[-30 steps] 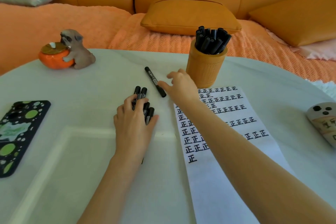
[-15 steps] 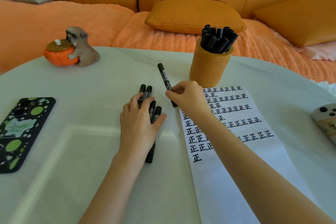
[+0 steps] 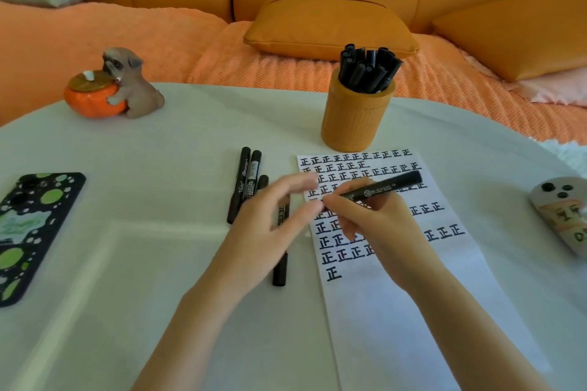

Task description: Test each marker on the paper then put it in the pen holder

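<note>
My right hand (image 3: 371, 219) grips a black marker (image 3: 387, 186) and holds it nearly level above the white paper (image 3: 397, 311), which is covered with rows of black written characters. My left hand (image 3: 266, 232) hovers just left of the marker's near end, blurred, its fingers spread and its thumb tip close to that end. Several loose black markers (image 3: 246, 181) lie on the table left of the paper, one of them (image 3: 280, 267) partly under my left hand. The tan pen holder (image 3: 355, 120) stands behind the paper, with several black markers (image 3: 368, 70) in it.
A phone in a black-and-green case (image 3: 28, 232) lies at the left edge of the white round table (image 3: 158, 263). A dog-and-pumpkin figurine (image 3: 127, 86) sits at the back left. A beige gadget (image 3: 562, 216) lies at the right edge. An orange sofa is behind.
My right hand picked the single marker off the table and brought it over the paper. My left hand lifted off the loose markers and moved right toward the marker's end.
</note>
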Demonstrator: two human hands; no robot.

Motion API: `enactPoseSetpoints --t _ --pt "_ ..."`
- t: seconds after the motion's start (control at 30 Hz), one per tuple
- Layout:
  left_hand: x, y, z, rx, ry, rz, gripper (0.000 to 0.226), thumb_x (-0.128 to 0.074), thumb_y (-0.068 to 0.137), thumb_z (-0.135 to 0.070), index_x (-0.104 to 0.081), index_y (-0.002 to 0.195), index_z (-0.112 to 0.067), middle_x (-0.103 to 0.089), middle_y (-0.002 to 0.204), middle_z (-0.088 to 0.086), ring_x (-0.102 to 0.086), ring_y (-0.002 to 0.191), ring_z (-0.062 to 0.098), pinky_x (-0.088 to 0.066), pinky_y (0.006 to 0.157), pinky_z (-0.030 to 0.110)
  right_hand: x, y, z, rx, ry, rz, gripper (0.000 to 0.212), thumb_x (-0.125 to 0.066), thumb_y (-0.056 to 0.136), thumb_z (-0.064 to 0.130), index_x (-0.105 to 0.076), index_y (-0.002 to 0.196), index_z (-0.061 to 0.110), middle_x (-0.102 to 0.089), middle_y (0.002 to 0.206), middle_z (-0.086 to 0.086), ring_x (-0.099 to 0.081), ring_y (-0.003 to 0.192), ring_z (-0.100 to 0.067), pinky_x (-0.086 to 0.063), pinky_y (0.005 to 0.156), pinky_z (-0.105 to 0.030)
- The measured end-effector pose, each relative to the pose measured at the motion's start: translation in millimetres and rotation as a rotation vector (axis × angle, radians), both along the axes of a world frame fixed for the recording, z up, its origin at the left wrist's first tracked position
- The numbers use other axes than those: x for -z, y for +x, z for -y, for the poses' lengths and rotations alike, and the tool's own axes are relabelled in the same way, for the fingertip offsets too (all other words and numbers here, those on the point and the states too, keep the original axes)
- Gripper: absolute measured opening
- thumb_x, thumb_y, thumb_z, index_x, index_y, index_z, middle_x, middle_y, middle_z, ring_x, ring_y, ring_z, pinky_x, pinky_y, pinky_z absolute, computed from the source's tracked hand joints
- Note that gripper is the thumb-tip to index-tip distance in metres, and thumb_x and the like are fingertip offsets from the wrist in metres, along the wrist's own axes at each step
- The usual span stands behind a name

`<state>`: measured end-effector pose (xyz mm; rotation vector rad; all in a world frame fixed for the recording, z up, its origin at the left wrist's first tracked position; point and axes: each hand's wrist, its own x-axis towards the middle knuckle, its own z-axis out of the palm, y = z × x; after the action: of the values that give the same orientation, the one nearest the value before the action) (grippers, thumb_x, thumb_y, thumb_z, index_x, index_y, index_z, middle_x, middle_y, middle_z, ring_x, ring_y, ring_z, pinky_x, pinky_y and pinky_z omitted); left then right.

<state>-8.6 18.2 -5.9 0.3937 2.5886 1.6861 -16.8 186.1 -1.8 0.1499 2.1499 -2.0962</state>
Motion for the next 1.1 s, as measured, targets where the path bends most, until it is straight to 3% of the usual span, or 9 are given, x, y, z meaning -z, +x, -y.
enactPoseSetpoints --t 0.13,0.3,0.4,0.57,0.73,0.83,0.9,1.0,1.1 --pt "4 13 -8 0.122 -0.053 0.052 0.049 -0.064 0.075 -0.046 -0.053 0.123 -0.043 -0.061 0.112 -0.029 -0.057 0.1 -0.004 -0.047 0.085 0.015 -3 13 -1 -0.04 0.056 0.019 0.012 -0.069 0.083 0.009 -0.066 0.089 0.0 -0.05 0.05 0.0 -0.04 0.046 -0.013 -0.033 0.044 -0.02" --pt "6 11 -8 0.072 -0.04 0.057 0.027 -0.064 0.086 -0.026 -0.06 0.108 -0.041 -0.066 0.091 -0.022 -0.063 0.077 0.005 -0.051 0.073 0.02 -8 23 -2 0.01 -0.02 -0.005 0.014 -0.069 0.083 0.021 -0.065 0.072 0.011 -0.041 0.051 -0.004 -0.032 0.045 -0.015 -0.025 0.042 -0.021" --pt "4 16 -12 0.123 -0.055 0.062 0.022 -0.055 0.092 -0.025 -0.058 0.103 -0.044 -0.063 0.092 -0.028 -0.061 0.085 -0.005 -0.046 0.073 0.011 -7 24 -3 0.08 -0.014 -0.013 0.038 -0.067 0.085 0.023 -0.052 0.05 0.019 -0.038 0.044 0.0 -0.029 0.04 -0.011 -0.025 0.039 -0.017" --pt "4 18 -14 0.193 -0.058 0.132 0.021 -0.048 0.095 -0.031 -0.053 0.116 -0.035 -0.061 0.11 -0.023 -0.055 0.105 -0.009 -0.045 0.087 0.015 -4 25 2 0.083 0.054 -0.08 0.024 -0.067 0.085 0.014 -0.064 0.062 0.009 -0.043 0.046 -0.003 -0.035 0.043 -0.012 -0.028 0.042 -0.019" --pt "5 17 -15 0.196 -0.095 0.119 0.026 -0.042 0.095 -0.04 -0.053 0.119 -0.036 -0.06 0.118 -0.023 -0.054 0.11 -0.008 -0.046 0.095 0.024 -5 28 6 0.047 0.076 -0.125 0.027 -0.068 0.084 0.014 -0.063 0.058 0.011 -0.048 0.045 0.0 -0.043 0.042 -0.008 -0.034 0.043 -0.016" --pt "7 18 -17 0.215 -0.121 0.103 0.029 -0.036 0.097 -0.046 -0.047 0.124 -0.045 -0.067 0.109 -0.013 -0.062 0.101 0.005 -0.049 0.091 0.04 -7 29 6 0.029 0.047 -0.124 0.038 -0.066 0.086 0.011 -0.06 0.049 0.018 -0.047 0.043 0.004 -0.042 0.041 -0.006 -0.034 0.043 -0.014" --pt "7 18 -17 0.223 -0.11 0.098 0.029 -0.035 0.093 -0.054 -0.046 0.12 -0.052 -0.068 0.094 0.005 -0.064 0.085 0.024 -0.05 0.082 0.05 -9 30 6 0.01 0.019 -0.113 0.049 -0.064 0.088 0.01 -0.055 0.041 0.022 -0.044 0.04 0.006 -0.039 0.039 -0.005 -0.033 0.043 -0.013" --pt "3 19 -16 0.237 -0.025 0.117 0.028 -0.039 0.09 -0.049 -0.051 0.115 -0.055 -0.05 0.065 0.008 -0.043 0.063 0.031 -0.038 0.058 0.043 -11 31 4 -0.013 -0.002 -0.115 0.043 -0.061 0.089 0.01 -0.054 0.048 0.018 -0.042 0.04 0.007 -0.037 0.038 -0.005 -0.031 0.043 -0.011" --pt "0 19 -15 0.25 0.071 0.141 0.024 -0.045 0.097 -0.036 -0.059 0.112 -0.048 -0.039 0.053 -0.009 -0.03 0.053 0.012 -0.027 0.052 0.021 -12 33 4 -0.036 -0.026 -0.119 0.04 -0.059 0.09 0.009 -0.052 0.052 0.014 -0.041 0.04 0.007 -0.036 0.038 -0.004 -0.031 0.042 -0.01"
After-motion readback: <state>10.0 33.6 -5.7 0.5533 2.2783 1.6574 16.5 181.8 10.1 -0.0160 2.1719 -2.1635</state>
